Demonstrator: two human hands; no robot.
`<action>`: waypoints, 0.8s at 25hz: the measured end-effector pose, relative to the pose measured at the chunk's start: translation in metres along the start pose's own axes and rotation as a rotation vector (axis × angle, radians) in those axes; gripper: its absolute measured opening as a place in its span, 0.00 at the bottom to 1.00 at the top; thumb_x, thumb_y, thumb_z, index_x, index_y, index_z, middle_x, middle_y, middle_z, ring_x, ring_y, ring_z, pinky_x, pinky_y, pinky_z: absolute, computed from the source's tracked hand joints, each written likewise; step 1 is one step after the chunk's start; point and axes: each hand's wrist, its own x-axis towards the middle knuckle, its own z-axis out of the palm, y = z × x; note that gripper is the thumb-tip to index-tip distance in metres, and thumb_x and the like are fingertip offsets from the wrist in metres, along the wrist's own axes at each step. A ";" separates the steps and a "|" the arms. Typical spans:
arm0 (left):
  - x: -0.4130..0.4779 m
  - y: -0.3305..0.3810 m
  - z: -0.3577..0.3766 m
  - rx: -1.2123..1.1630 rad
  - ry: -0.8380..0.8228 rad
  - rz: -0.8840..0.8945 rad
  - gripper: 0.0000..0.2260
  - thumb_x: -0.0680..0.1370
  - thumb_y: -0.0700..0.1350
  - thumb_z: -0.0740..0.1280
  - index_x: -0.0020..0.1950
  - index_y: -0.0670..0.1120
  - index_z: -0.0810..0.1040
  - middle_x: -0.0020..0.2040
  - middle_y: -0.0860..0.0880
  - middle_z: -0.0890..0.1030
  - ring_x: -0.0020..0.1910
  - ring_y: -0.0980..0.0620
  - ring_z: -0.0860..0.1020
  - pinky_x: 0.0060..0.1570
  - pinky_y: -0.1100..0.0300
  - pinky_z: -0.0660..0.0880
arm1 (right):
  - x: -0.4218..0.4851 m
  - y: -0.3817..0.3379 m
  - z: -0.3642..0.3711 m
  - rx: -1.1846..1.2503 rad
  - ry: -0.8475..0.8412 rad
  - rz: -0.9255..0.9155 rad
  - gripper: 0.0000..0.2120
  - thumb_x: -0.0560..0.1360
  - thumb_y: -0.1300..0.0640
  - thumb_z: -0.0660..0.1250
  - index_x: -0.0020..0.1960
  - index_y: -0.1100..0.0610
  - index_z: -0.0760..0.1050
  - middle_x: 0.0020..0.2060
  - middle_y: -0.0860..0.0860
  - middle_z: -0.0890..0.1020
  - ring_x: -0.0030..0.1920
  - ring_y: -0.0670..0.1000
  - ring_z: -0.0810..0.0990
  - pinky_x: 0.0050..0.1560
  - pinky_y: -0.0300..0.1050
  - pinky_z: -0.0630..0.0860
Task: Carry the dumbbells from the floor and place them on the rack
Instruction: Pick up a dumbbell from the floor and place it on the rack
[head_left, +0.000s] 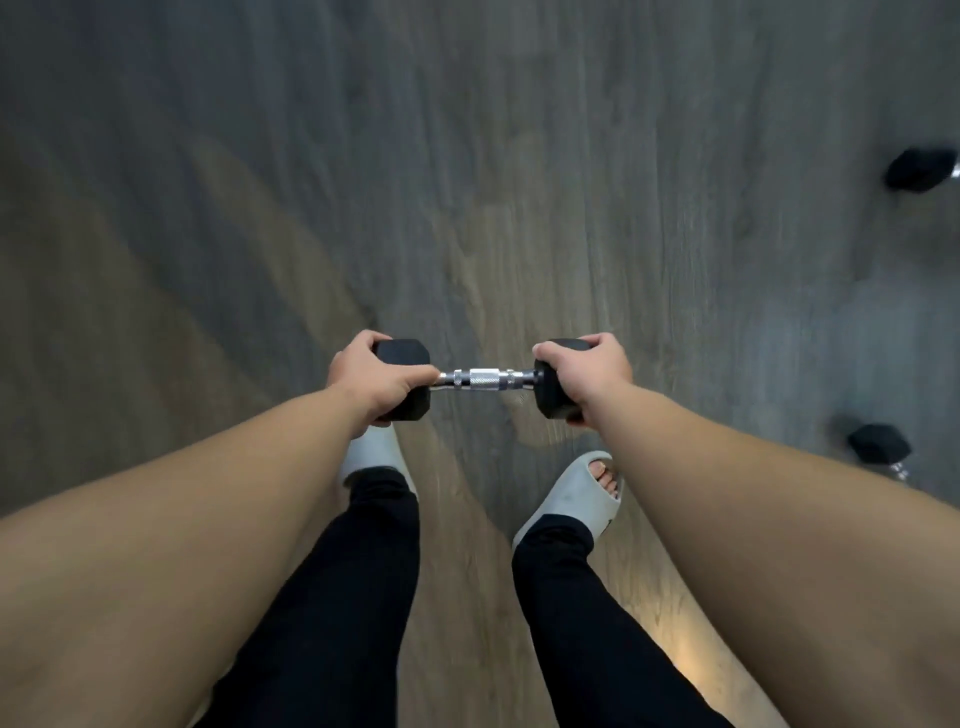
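Observation:
A dumbbell (483, 378) with black hexagonal heads and a knurled chrome handle hangs level above the floor, in front of my legs. My left hand (371, 376) wraps its left head, and my right hand (589, 371) wraps its right head. The handle between them is bare. Two more black dumbbells lie on the floor at the right edge: one dumbbell (919, 169) far off and another dumbbell (880, 444) nearer, both cut off by the frame. No rack is in view.
Grey-brown wood-look floor (467, 156) stretches ahead and to the left, blurred by motion. Below the dumbbell are my legs in black trousers and grey slide sandals (571, 499).

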 end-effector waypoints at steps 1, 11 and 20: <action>-0.024 -0.001 -0.029 -0.031 0.016 -0.005 0.28 0.59 0.53 0.84 0.55 0.55 0.77 0.60 0.47 0.78 0.48 0.47 0.81 0.33 0.50 0.84 | -0.036 -0.017 0.002 -0.035 -0.014 -0.038 0.28 0.69 0.47 0.78 0.65 0.50 0.73 0.57 0.53 0.79 0.51 0.59 0.81 0.37 0.51 0.81; -0.265 0.020 -0.333 -0.226 0.235 0.155 0.28 0.59 0.53 0.84 0.54 0.54 0.79 0.58 0.47 0.73 0.49 0.47 0.79 0.29 0.62 0.75 | -0.393 -0.147 0.029 -0.032 -0.084 -0.304 0.26 0.67 0.48 0.79 0.60 0.49 0.72 0.49 0.51 0.80 0.43 0.55 0.80 0.43 0.58 0.84; -0.361 -0.076 -0.554 -0.190 0.377 0.175 0.29 0.60 0.50 0.84 0.58 0.52 0.80 0.59 0.45 0.73 0.48 0.46 0.76 0.44 0.60 0.73 | -0.598 -0.150 0.163 0.020 -0.226 -0.324 0.26 0.70 0.49 0.81 0.62 0.51 0.73 0.53 0.55 0.80 0.50 0.61 0.82 0.42 0.57 0.81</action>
